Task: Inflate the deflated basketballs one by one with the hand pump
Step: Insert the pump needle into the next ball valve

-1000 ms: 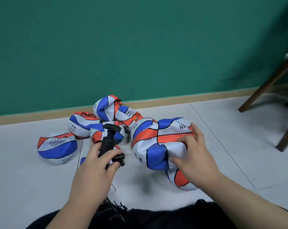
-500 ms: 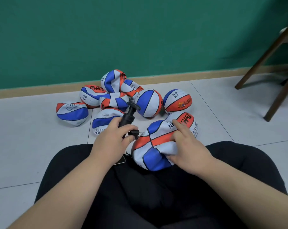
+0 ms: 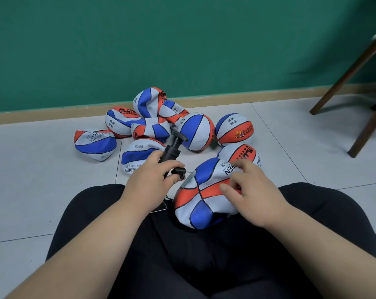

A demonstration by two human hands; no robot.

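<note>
Two bare hands meet over a lap (image 3: 204, 260) in black trousers. The left hand (image 3: 149, 180) grips the barrel of the black hand pump (image 3: 171, 152), fingers curled round it; the pump's T-handle (image 3: 179, 135) tilts up and away toward the far balls. A thin needle (image 3: 189, 172) juts sideways from the pump's foot toward the deflated basketball (image 3: 201, 197); whether its tip has gone in I cannot tell. That ball, in blue, white and orange panels, sags at the lap's front edge, with "REN" readable on a white panel. The right hand (image 3: 255, 196) holds it, fingers bent over its top and thumb pressed on an orange panel.

Beyond the lap a heap of like balls lies on the pale tiled floor (image 3: 32, 190), reaching toward its far edge, where a wooden skirting (image 3: 53, 114) meets a green wall (image 3: 182, 39). The leftmost ball (image 3: 94, 145) lies apart, showing a thumbs-up drawing and "CH"; a flattened ball (image 3: 137, 157) just beyond the left hand reads "DREN"; a collapsed ball (image 3: 118, 124) bears 班级 and 姓名. One round ball (image 3: 195, 131) looks full. Beside it, toward the right, the labelled ball (image 3: 233, 130) carries 班级 and 姓名 above a small orange logo; a nearer ball (image 3: 245, 152) touches the held one and ends in "DREN". Dark wooden chair legs (image 3: 355, 78) stand at the floor's right edge.
</note>
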